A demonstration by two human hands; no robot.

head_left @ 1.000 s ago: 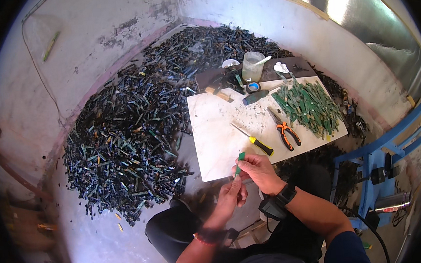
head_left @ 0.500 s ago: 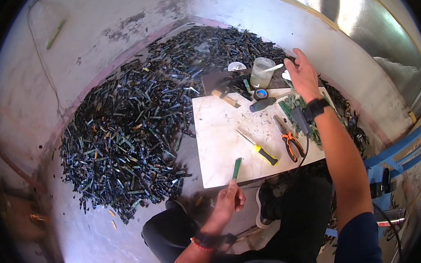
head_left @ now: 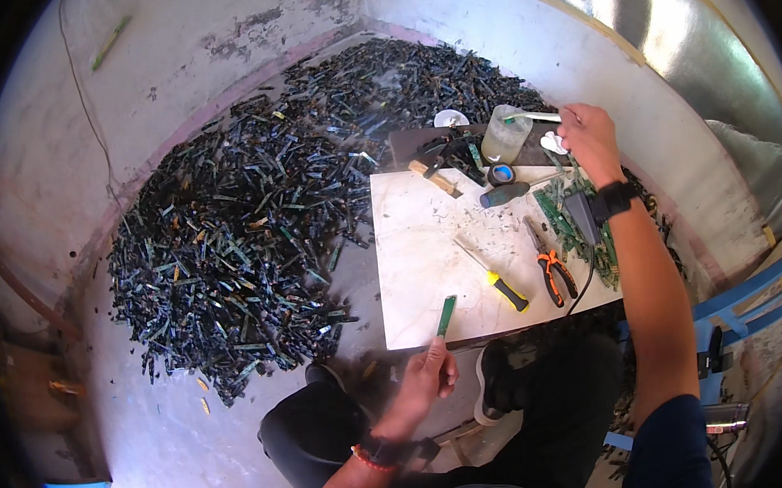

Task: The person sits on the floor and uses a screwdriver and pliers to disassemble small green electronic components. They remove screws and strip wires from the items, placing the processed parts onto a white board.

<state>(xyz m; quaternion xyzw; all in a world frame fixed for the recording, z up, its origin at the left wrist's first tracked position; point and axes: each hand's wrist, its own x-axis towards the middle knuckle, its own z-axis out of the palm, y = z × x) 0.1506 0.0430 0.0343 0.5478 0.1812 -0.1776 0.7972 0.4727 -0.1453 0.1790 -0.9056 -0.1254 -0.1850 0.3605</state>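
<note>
While that huge heap of dark strips (head_left: 255,244) off my left hand (head_left: 426,382) looks barely dented, only a small pile (head_left: 580,226) sits under my right hand (head_left: 588,139). Left pinches one green strip (head_left: 447,315) at the counter (head_left: 420,269) edge; right grips a white stick (head_left: 538,118).

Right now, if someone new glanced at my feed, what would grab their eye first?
The huge dark heap of thin green and black strips covering the floor up to the wall, left of the white board. Next, the left hand holding one green strip at the board's near edge, and the right hand stretched to the far side beside a clear plastic container.
</note>
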